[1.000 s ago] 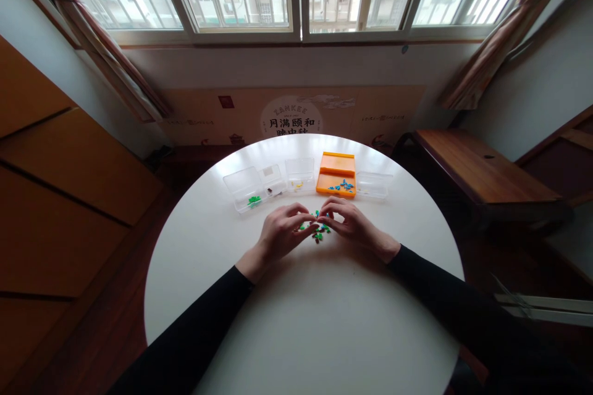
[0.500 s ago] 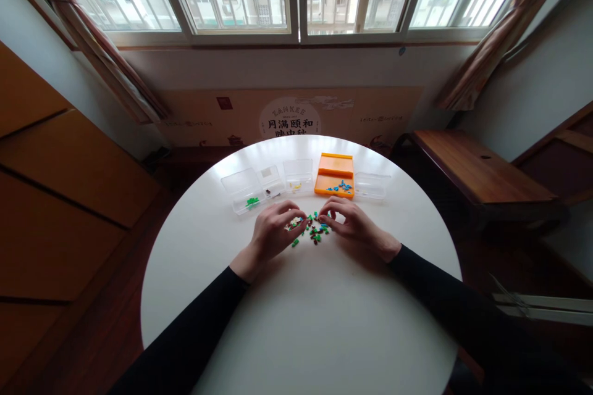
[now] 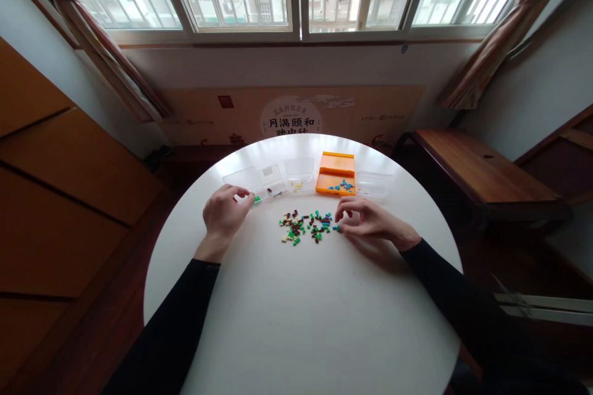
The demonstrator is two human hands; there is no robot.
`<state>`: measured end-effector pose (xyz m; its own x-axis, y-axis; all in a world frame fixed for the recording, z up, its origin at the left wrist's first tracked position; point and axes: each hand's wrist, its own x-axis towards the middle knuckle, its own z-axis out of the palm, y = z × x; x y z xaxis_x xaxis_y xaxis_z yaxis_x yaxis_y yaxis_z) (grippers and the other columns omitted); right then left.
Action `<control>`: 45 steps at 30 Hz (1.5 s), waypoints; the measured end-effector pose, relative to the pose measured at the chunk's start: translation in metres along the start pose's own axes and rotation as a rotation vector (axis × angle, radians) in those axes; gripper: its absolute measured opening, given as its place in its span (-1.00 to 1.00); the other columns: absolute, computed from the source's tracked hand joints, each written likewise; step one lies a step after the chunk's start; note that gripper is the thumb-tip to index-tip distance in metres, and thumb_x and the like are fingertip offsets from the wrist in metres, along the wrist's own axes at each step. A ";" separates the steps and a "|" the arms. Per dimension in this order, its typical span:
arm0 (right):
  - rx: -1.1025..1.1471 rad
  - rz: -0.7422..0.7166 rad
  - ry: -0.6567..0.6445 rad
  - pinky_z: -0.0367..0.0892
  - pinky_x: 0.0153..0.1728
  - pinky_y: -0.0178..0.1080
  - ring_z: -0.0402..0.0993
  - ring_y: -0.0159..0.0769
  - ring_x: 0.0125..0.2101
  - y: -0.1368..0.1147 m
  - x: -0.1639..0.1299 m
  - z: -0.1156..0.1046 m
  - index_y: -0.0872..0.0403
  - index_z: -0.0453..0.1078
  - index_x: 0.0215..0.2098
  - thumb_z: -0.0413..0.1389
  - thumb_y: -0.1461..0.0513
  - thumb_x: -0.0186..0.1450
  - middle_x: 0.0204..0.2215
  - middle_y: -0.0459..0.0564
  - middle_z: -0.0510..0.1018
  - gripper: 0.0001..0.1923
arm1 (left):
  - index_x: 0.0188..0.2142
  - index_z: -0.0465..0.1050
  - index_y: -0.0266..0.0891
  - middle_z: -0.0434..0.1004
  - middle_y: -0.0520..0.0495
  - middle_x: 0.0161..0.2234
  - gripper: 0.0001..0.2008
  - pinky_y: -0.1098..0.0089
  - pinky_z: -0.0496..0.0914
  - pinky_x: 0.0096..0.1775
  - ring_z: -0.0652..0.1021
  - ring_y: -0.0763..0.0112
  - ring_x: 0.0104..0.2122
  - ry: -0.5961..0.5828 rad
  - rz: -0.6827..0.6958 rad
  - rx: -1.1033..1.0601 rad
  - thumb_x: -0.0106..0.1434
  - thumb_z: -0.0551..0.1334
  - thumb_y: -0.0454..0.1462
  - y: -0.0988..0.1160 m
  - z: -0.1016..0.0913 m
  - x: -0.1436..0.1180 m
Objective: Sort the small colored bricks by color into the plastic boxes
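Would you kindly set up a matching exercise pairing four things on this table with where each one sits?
Things:
1. left hand
2. right hand
3. orange box
4. pile of small coloured pieces

Places:
A. holds blue pieces, in the far row of boxes
B. at the clear box with green pieces
C. loose on the white table, between the two hands
D. fingertips at the right edge of the pile

Pairs: 1-B, 2-D, 3-A, 4-C
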<state>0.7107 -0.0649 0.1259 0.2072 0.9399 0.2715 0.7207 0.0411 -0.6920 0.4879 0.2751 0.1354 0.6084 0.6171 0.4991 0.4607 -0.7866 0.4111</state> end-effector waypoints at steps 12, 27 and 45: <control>0.039 -0.017 -0.033 0.51 -0.10 -0.16 0.56 -0.20 -0.19 -0.001 0.001 0.001 -0.04 0.68 -0.17 0.28 0.27 0.44 -0.17 -0.02 0.62 -0.89 | -0.34 0.69 -0.09 0.70 -0.05 -0.28 -0.86 0.20 0.36 -0.20 0.56 0.20 -0.33 -0.035 0.011 0.059 0.28 0.43 -0.13 -0.012 0.003 0.003; 0.029 0.036 0.135 0.44 -0.28 -0.25 0.56 -0.26 -0.29 0.007 0.008 0.019 -0.01 0.64 -0.12 0.26 0.10 0.53 -0.27 -0.04 0.69 -0.84 | -0.19 0.68 -0.12 0.72 -0.09 -0.16 -0.86 0.18 0.46 -0.04 0.67 0.19 -0.15 -0.127 0.475 -0.200 0.48 0.35 -0.16 0.059 0.019 -0.038; 0.150 -0.088 0.203 0.52 -0.16 -0.19 0.62 -0.25 -0.27 -0.006 0.020 0.045 0.01 0.67 -0.10 0.33 0.00 0.52 -0.23 -0.02 0.74 -0.75 | -0.09 0.69 -0.10 0.75 -0.04 -0.19 -0.86 0.23 0.44 -0.11 0.69 0.33 -0.24 -0.161 0.757 -0.352 0.54 0.38 -0.13 0.079 0.036 -0.057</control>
<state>0.6806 -0.0308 0.1058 0.2876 0.8438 0.4532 0.6389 0.1836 -0.7471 0.5133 0.1767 0.1119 0.7682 -0.1047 0.6315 -0.3198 -0.9174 0.2369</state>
